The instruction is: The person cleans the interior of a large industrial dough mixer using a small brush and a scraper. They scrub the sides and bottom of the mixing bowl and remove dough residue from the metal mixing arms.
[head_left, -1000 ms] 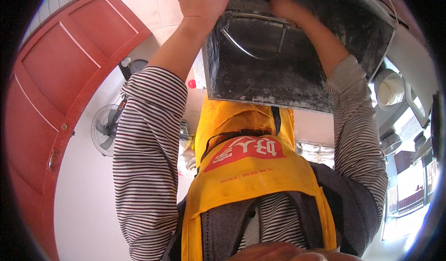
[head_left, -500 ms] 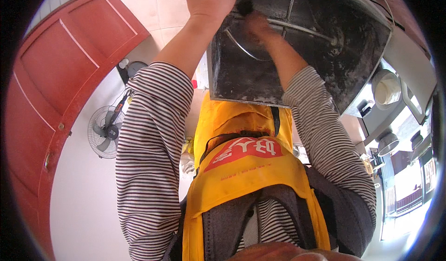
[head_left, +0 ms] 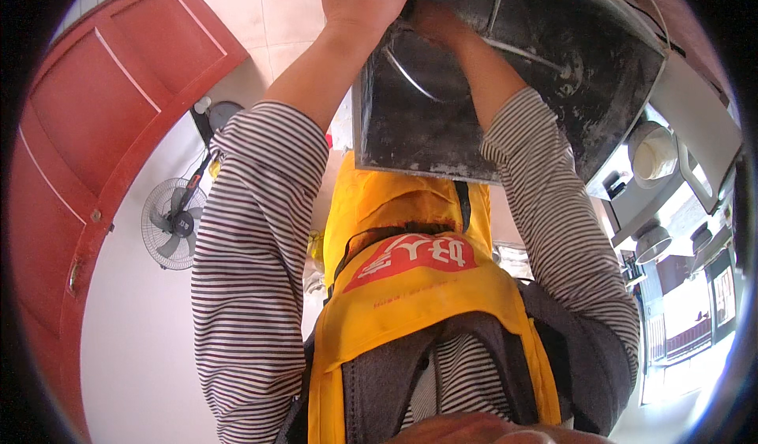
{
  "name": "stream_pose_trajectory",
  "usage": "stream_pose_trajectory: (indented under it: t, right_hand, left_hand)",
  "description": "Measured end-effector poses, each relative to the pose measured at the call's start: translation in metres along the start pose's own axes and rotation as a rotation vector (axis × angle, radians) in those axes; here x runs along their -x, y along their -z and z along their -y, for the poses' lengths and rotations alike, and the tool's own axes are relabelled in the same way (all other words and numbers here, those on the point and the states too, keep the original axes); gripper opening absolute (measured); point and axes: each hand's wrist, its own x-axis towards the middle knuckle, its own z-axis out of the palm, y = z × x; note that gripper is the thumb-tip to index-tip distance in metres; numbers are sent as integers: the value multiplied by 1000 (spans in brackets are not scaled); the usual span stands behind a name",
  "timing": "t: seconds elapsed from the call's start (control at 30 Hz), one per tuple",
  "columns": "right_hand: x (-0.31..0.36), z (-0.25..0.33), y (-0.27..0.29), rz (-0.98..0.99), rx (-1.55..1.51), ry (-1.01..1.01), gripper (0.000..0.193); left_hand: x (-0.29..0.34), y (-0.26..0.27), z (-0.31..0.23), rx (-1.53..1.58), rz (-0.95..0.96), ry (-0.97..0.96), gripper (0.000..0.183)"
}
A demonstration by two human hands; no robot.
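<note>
A dark, scuffed panel [head_left: 442, 132] with raised edges, like a shallow metal tray or appliance underside, stands in front of my yellow apron [head_left: 410, 310]. Thin metal pipes [head_left: 525, 53] cross its face, and a curved metal rod [head_left: 410, 75] sits near its left side. My left hand [head_left: 363, 1] is curled at the panel's upper left, partly cut off by the frame. Close beside it, my right hand [head_left: 438, 24] reaches over the panel with closed, bent fingers. Its fingertips and whatever they hold are hidden in shadow and behind the left hand.
To the left are a red door [head_left: 134, 88] and a black standing fan [head_left: 170, 224]. Along the right side sit a pale bucket-like pot [head_left: 654, 156] and a metal pot [head_left: 654, 242] on a counter. Farther right, daylight enters by a window [head_left: 687, 314].
My right hand has moved up and left, toward my left hand. The dark fuzzy lump seen at its fingertips before is now mostly hidden. My left hand has shifted slightly.
</note>
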Motion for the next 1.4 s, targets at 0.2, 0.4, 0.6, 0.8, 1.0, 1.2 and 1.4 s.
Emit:
stream_pose_trajectory:
  t: [0.2, 0.4, 0.6, 0.8, 1.0, 1.2, 1.4]
  right_hand:
    - [0, -18, 25, 9, 309, 20, 26]
    - [46, -51, 53, -209, 490, 541, 28]
    - [61, -18, 56, 96, 330, 296, 38]
    - [86, 15, 72, 170, -74, 113, 33]
    - [63, 23, 66, 228, -65, 155, 41]
    - [-35, -41, 47, 265, 641, 771, 32]
    - [-1, 32, 84, 373, 626, 455, 25]
  left_hand:
    - [-3, -2, -3, 9, 4, -15, 79]
    - [-3, -2, -3, 13, -33, -23, 79]
    - [-2, -3, -5, -1, -24, -37, 79]
    - [-1, -6, 0, -1, -39, -53, 79]
    - [-1, -4, 1, -3, -19, -51, 79]
    - [-3, -10, 0, 13, -30, -80, 80]
    - [1, -2, 5, -19, -36, -67, 81]
